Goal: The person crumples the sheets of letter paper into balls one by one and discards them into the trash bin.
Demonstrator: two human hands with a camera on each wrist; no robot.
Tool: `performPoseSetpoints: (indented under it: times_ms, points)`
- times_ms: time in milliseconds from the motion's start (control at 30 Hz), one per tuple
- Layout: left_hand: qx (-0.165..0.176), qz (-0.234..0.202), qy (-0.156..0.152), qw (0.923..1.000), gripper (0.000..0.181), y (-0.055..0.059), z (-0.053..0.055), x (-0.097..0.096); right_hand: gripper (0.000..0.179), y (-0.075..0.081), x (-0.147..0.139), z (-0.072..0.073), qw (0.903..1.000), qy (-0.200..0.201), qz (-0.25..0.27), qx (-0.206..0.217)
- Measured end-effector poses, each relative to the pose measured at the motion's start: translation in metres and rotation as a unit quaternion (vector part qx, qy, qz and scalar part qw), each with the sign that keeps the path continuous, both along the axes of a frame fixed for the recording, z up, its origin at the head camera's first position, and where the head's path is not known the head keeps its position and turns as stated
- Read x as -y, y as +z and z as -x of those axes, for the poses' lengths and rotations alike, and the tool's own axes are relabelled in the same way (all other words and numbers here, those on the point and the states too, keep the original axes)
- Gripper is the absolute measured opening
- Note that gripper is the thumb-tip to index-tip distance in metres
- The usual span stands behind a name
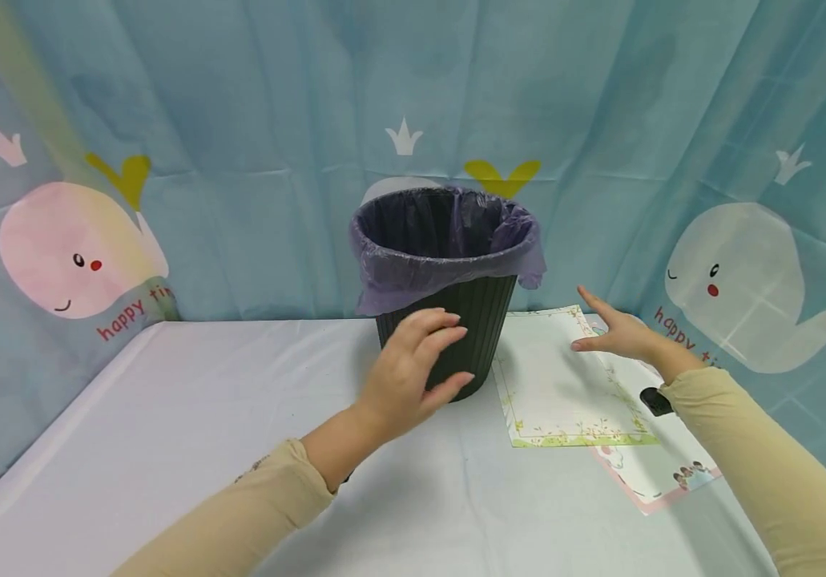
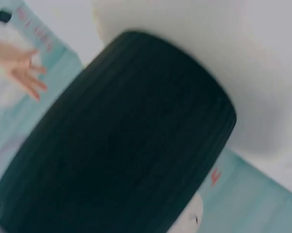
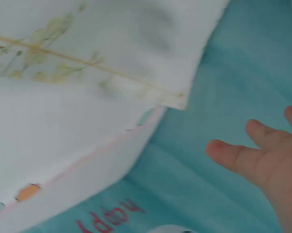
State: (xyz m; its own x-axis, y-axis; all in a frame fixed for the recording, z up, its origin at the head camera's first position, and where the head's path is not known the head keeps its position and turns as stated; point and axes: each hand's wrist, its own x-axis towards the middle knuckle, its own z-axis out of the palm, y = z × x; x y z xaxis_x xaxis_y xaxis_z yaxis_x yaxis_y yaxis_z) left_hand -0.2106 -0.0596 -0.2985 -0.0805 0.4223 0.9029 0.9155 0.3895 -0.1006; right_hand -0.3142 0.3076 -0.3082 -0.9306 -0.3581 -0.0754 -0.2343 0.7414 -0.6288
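A dark ribbed trash bin (image 1: 481,320) stands on the white table, with a purple plastic bag (image 1: 449,268) lining it and folded over its rim. My left hand (image 1: 405,373) is in front of the bin, overlapping its lower side in the head view, with fingers loosely bent and nothing in them. The bin's side (image 2: 121,131) fills much of the left wrist view. To the right of the bin, my right hand (image 1: 618,330) hovers over sheets of paper, its thumb and fingers spread and holding nothing. Its fingers (image 3: 238,158) also show in the right wrist view.
A green-bordered sheet (image 1: 571,385) overlaps a pink-bordered sheet (image 1: 661,481) on the right of the white table (image 1: 167,425). A blue curtain (image 1: 239,160) printed with whales hangs behind and along the sides.
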Motion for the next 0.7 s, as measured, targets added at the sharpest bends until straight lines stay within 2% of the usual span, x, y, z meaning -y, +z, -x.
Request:
performPoseSetpoints:
  times_ms: [67, 100, 133, 167, 200, 233, 300, 367, 433, 500, 700]
  points:
    - [0.027, 0.071, 0.005, 0.9971, 0.052, -0.008, -0.002, -0.008, 0.112, -0.008, -0.004, 0.006, 1.0000, 0.004, -0.004, 0.004]
    - [0.056, 0.110, 0.009, 0.9924, 0.058, -0.012, -0.003, -0.013, 0.112, -0.012, -0.006, 0.008, 0.9999, 0.009, -0.004, 0.004]
    - [0.090, 0.149, 0.018, 0.9845, 0.066, -0.015, -0.004, -0.018, 0.112, -0.016, -0.007, 0.011, 0.9998, 0.017, -0.005, 0.004]
    - [0.128, 0.189, 0.032, 0.9730, 0.072, -0.017, -0.004, -0.024, 0.111, -0.020, -0.008, 0.014, 0.9997, 0.024, -0.009, 0.002]
    - [0.167, 0.230, 0.048, 0.9575, 0.078, -0.020, -0.003, -0.030, 0.110, -0.024, -0.008, 0.016, 0.9994, 0.033, -0.015, -0.003]
    - [0.203, 0.270, 0.066, 0.9390, 0.083, -0.022, -0.001, -0.037, 0.109, -0.028, -0.009, 0.020, 0.9989, 0.039, -0.026, -0.008]
    - [0.270, 0.342, 0.098, 0.8947, 0.088, -0.027, 0.004, -0.051, 0.106, -0.036, -0.010, 0.025, 0.9975, 0.049, -0.049, -0.014]
    - [0.314, 0.396, 0.117, 0.8548, 0.089, -0.035, 0.011, -0.063, 0.104, -0.043, -0.010, 0.029, 0.9960, 0.057, -0.068, -0.014]
    - [0.346, 0.431, 0.121, 0.8248, 0.087, -0.043, 0.017, -0.073, 0.104, -0.047, -0.011, 0.031, 0.9948, 0.058, -0.084, -0.004]
    - [0.365, 0.451, 0.119, 0.8055, 0.085, -0.051, 0.023, -0.081, 0.105, -0.050, -0.011, 0.033, 0.9939, 0.061, -0.092, 0.006]
    - [0.416, 0.484, 0.129, 0.7592, 0.081, -0.065, 0.035, -0.102, 0.108, -0.054, -0.014, 0.035, 0.9879, 0.060, -0.137, 0.041]
